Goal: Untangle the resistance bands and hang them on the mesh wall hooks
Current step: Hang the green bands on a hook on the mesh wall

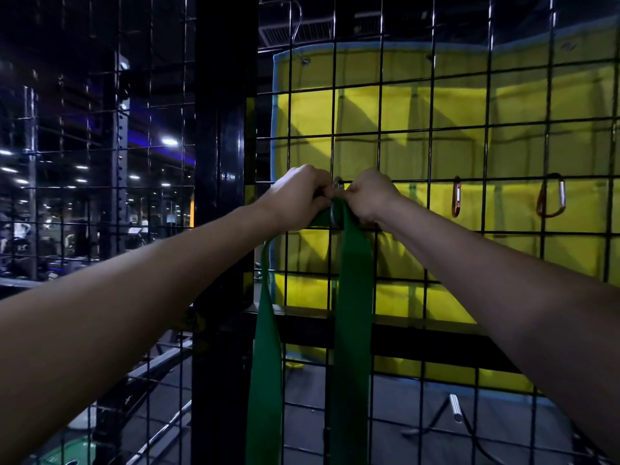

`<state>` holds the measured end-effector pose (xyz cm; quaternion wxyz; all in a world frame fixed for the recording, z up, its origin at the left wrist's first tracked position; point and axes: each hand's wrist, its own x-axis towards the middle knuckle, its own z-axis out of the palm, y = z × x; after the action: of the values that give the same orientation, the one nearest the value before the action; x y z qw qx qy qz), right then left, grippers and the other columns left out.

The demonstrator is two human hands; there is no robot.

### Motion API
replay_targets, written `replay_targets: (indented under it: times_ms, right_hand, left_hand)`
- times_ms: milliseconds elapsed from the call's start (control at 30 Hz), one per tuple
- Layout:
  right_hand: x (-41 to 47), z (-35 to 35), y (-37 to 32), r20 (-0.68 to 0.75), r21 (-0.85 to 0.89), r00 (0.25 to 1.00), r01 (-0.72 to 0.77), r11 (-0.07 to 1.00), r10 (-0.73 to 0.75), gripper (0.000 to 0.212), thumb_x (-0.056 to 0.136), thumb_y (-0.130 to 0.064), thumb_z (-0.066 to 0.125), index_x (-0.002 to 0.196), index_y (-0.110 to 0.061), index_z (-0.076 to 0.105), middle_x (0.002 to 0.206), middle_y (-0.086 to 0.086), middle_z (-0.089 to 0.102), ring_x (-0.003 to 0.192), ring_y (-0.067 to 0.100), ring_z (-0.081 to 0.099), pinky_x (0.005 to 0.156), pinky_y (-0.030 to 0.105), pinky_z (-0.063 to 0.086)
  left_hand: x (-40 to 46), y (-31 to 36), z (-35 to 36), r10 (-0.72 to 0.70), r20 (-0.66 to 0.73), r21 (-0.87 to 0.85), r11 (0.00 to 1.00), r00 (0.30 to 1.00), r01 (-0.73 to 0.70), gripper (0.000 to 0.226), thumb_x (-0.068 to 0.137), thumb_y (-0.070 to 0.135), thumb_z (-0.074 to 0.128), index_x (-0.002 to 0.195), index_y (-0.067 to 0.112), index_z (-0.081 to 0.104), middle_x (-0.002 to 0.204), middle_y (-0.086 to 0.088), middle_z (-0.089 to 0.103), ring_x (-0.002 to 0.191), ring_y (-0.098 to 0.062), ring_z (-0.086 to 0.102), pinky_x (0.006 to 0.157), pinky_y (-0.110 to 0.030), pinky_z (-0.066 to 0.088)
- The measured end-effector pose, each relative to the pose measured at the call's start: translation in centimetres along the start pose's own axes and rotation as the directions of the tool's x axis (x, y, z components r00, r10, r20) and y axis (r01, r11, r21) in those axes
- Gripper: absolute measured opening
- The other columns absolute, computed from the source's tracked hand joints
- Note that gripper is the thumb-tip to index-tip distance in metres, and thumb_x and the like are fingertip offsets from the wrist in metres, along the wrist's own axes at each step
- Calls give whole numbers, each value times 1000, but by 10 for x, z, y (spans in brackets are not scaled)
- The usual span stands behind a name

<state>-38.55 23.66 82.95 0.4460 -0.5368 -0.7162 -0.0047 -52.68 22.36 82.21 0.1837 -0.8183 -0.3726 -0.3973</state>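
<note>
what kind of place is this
Most likely a gym. A green resistance band hangs at a black wire mesh wall fitted with carabiners, and a perforated rack upright stands under ceiling lights behind.

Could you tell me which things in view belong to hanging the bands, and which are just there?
In the job:
- green resistance band, its top gripped by both hands
- left hand and right hand
- hook between the hands
- mesh wall

Just there:
- two carabiners clipped to the mesh
- yellow mat behind it
</note>
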Motion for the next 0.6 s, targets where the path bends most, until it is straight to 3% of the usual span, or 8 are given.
replay_targets:
  times_ms: [200,333,467,600]
  right_hand:
    - [0,2,-1,-40,-3,999,-20,1000,20,45,85,-42,64,58,-13,43,54,2,40,46,14,36,42,26,25]
    - [1,4,-3,-45,-42,999,-25,999,23,37,85,-44,62,72,-11,52,58,2,41,49,13,37,43,24,26]
    - [-1,6,-3,-65,-33,998,-23,999,21,33,86,-42,61,82,-9,57,58,2,41,50,13,37,43,24,26]
    - [-4,3,-3,-64,1,997,-36,999,36,38,87,-39,62,67,-8,53,59,2,41,54,17,39,46,26,27]
  left_hand:
    - [4,-9,-2,-51,55,-65,996,997,54,9,87,7,61,90,1,66,90,-15,66,83,-28,60,77,-42,52]
    - [3,-10,-2,-34,39,2,999,999,34,19,89,12,60,102,4,71,95,-13,69,87,-25,62,78,-35,51]
    - [1,-8,2,-37,1,53,998,999,37,20,90,14,59,102,7,73,89,-14,70,75,-23,58,72,-30,49]
    - [0,-6,6,-45,21,84,996,999,43,21,92,17,55,101,11,73,85,-13,68,74,-20,53,78,-35,51]
